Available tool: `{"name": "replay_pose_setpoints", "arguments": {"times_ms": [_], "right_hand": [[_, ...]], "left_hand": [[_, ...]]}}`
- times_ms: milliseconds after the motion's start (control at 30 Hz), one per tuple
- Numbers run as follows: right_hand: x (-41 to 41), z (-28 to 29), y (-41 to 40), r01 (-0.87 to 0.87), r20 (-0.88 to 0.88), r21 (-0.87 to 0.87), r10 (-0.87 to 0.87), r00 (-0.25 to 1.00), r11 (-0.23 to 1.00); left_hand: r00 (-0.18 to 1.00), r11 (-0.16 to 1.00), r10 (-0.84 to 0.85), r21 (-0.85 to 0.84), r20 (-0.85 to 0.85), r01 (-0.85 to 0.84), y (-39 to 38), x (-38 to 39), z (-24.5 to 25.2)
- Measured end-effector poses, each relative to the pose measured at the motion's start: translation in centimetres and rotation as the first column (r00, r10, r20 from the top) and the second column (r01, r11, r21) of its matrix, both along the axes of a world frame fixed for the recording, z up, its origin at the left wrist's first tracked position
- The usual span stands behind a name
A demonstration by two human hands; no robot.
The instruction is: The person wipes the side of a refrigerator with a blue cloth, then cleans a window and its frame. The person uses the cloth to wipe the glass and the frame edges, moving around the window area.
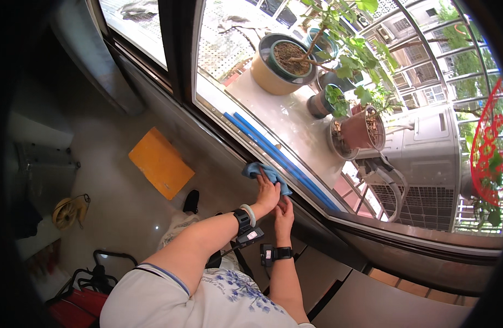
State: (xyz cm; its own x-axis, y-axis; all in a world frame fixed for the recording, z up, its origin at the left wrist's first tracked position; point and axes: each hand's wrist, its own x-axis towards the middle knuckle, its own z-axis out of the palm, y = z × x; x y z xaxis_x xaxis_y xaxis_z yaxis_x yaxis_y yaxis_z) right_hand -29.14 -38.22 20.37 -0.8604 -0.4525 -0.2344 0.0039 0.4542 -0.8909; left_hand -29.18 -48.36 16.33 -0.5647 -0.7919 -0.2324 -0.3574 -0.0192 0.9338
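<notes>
A bunched blue cloth (272, 172) lies on the dark window frame (235, 149) along the sill. My left hand (268, 196) presses down on it, gripping it with fingers spread over the folds. Just below, my right hand (285, 215) has its fingertips at the cloth's lower end; whether they pinch the fabric is hidden. A pale bangle (249, 214) and a black strap with a small device circle my left wrist. Another strapped device (267, 254) is on my right wrist.
Beyond the frame, two blue rods (280, 158) lie along the outer ledge. Several potted plants stand there, including a large tan pot (272, 78), beside an outdoor air-conditioner unit (427, 172). An orange mat (161, 164) and a yellow reel (66, 213) are at floor level, left.
</notes>
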Motion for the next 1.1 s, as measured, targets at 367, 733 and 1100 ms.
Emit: {"name": "replay_pose_setpoints", "arguments": {"times_ms": [367,733,1100], "right_hand": [[-0.6,-3.5,-8.5,-0.077,0.384,-0.183,0.143,0.912,0.98],[-2.8,-3.8,-4.4,0.196,0.437,-0.288,-0.053,0.898,0.937],[-3.7,-3.0,8.1,0.509,0.153,-0.248,-0.485,0.861,0.824]], "left_hand": [[0.949,0.938,0.288,-0.16,-0.131,-0.307,-9.1,5.6,0.9],[0.996,0.979,0.08,-0.185,-0.041,-0.086,-4.7,2.6,-0.5],[0.932,0.939,-0.343,-0.054,-0.115,0.338,8.4,-2.7,-0.5]]}}
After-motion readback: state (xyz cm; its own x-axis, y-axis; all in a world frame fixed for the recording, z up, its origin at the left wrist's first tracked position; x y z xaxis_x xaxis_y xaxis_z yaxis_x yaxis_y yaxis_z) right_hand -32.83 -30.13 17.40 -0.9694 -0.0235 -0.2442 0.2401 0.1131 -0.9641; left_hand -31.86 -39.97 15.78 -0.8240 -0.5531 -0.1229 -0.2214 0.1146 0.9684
